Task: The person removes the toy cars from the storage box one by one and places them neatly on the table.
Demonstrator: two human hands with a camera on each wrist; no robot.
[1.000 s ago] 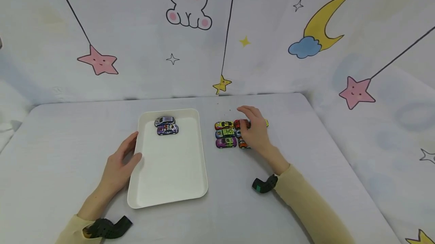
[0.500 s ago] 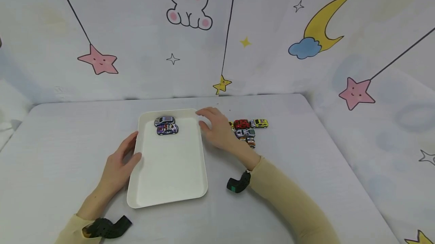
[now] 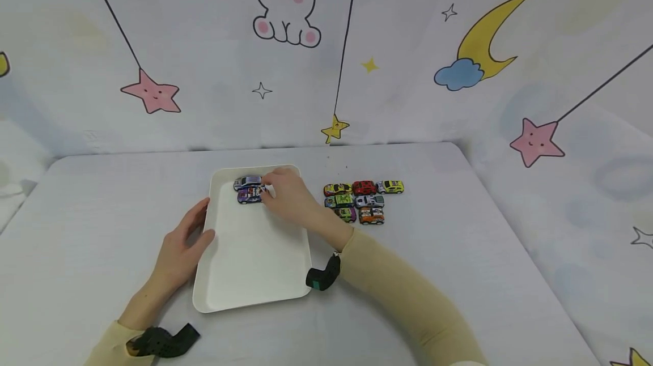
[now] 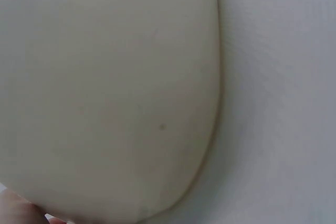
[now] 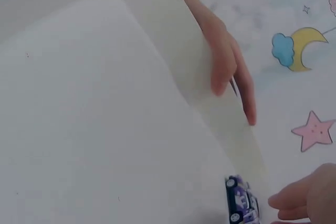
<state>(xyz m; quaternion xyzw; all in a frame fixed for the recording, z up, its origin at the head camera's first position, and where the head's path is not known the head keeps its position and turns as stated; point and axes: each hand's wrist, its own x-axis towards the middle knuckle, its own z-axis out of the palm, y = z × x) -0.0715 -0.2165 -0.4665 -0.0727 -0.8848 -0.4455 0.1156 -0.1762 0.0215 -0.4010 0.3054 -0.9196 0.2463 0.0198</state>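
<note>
A shallow white tray [image 3: 255, 252] lies on the table. My left hand [image 3: 181, 250] holds its left rim, with the thumb over the edge and the fingers along the outer side. Two toy cars sit side by side near the tray's far end: a silver toy car [image 3: 245, 183] and a purple toy car [image 3: 247, 195]. My right hand [image 3: 293, 199] reaches across the tray to their right ends, its fingers partly covering them in the head view. In the right wrist view, its fingertips [image 5: 283, 202] lie a small gap from the purple car, with nothing visible between them.
Right of the tray, several more toy cars stand in close rows, among them a red toy car [image 3: 364, 187], a green toy car [image 3: 339, 201] and an orange toy car [image 3: 371, 216]. The right forearm partly hides a purple-and-green toy car [image 3: 348, 215]. A patterned cloth backdrop [image 3: 398, 105] rises behind.
My right hand has moved left from above the grouped toy cars, past the tray's right rim, to the two cars inside. The left hand has stayed on the tray.
</note>
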